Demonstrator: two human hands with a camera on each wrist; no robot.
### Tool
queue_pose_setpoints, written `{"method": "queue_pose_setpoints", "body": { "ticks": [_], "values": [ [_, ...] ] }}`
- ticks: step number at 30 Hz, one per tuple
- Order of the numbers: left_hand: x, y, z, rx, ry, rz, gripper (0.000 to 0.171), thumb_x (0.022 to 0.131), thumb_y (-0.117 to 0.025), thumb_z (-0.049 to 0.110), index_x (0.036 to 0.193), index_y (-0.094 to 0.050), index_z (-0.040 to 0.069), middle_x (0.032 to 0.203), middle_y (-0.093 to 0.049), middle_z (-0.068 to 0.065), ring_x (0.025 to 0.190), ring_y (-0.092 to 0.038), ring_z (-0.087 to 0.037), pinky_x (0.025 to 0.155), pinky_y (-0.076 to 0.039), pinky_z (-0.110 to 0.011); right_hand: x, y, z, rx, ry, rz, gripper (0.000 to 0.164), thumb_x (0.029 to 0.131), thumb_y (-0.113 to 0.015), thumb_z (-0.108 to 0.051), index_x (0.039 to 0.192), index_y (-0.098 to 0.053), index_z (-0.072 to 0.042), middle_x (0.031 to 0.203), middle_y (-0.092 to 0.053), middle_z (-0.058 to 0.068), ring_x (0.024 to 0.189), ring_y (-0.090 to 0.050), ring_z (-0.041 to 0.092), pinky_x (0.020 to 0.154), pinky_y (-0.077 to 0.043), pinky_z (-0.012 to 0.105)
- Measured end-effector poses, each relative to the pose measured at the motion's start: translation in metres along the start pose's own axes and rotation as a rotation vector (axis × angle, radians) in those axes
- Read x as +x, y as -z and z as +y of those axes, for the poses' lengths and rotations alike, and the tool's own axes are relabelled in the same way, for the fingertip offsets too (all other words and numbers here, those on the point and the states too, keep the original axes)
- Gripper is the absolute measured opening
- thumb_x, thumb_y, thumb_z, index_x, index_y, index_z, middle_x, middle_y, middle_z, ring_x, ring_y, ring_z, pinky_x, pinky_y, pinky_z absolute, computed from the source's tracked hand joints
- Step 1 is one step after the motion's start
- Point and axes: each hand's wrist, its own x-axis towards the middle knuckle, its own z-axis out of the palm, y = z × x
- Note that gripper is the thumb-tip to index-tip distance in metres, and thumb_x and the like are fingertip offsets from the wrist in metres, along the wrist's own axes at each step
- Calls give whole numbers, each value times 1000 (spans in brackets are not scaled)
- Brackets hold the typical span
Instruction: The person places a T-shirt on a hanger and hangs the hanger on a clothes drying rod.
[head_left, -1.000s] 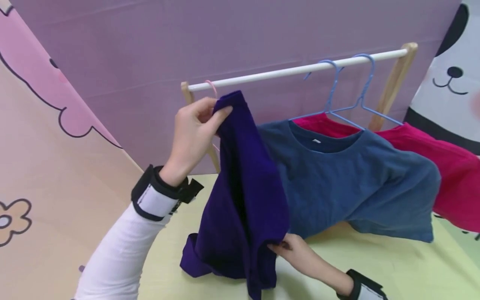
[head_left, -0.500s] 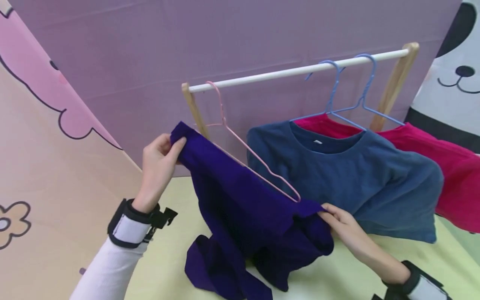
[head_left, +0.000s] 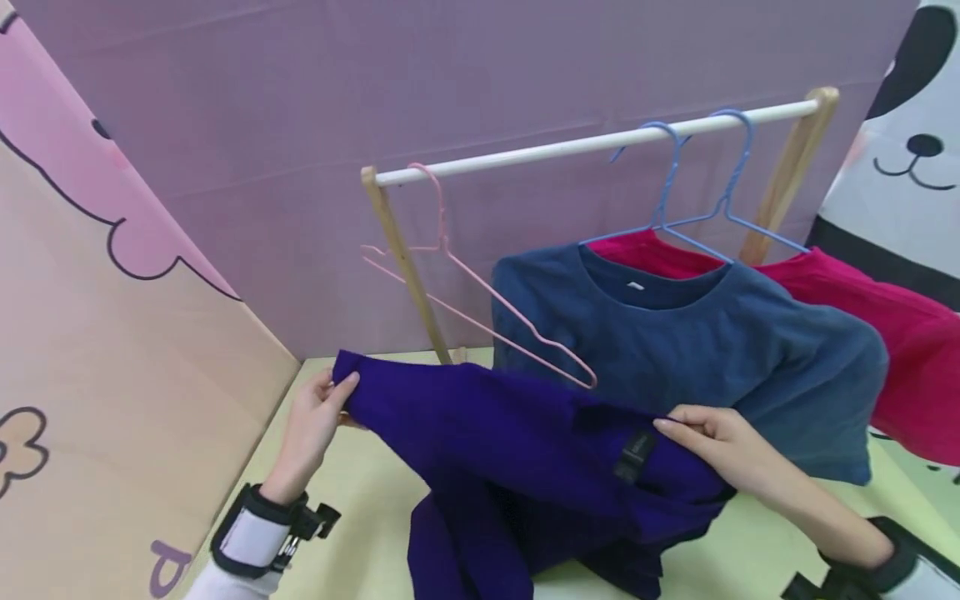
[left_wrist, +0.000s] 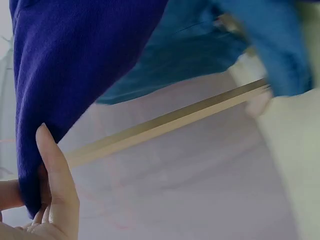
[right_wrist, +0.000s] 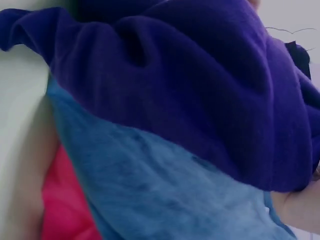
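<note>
A dark purple shirt [head_left: 480, 425] is stretched between both hands above the pale yellow surface, its lower part hanging in folds. My left hand [head_left: 311, 425] pinches its far left end; in the left wrist view the thumb lies along the purple cloth [left_wrist: 75, 65]. My right hand [head_left: 723, 446] pinches the upper edge beside a small black label [head_left: 635, 456]. Behind the shirt, a bare pink hanger [head_left: 444, 229] hangs from the rack's bar, not touched by either hand. In the right wrist view, cloth covers most of the right hand [right_wrist: 300, 210].
The rack's white bar [head_left: 555, 151] runs between wooden posts. On its right side, a blue-grey T-shirt [head_left: 675, 358] and a crimson shirt [head_left: 892, 333] hang from blue hangers. A purple wall panel [head_left: 300, 100] stands behind, with a peach panel [head_left: 112, 358] at left.
Both hands have moved down, spread apart, and pulled the purple shirt out sideways. It has come away from in front of the pink hanger, which now shows fully, and the black label has come into sight.
</note>
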Motion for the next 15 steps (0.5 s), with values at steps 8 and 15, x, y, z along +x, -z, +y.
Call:
{"method": "queue_pose_setpoints", "body": {
  "ticks": [8, 15],
  "values": [
    [-47, -23, 8, 267, 335, 37, 27, 91, -48, 14, 96, -49, -13, 64, -61, -12, 50, -58, -21, 47, -49, -37, 9, -12, 26, -40, 55, -103, 14, 87, -55, -12, 76, -62, -9, 59, -43, -14, 49, -35, -1, 45, -35, 22],
    [-65, -33, -4, 409, 561, -6, 22, 90, -45, 5, 99, -50, -14, 60, -57, -8, 45, -55, -19, 47, -50, -35, 14, -19, 48, 16, -2, -92, 17, 88, -54, -13, 94, -60, 1, 64, -59, -8, 53, -45, -1, 50, -39, 21]
  ]
}}
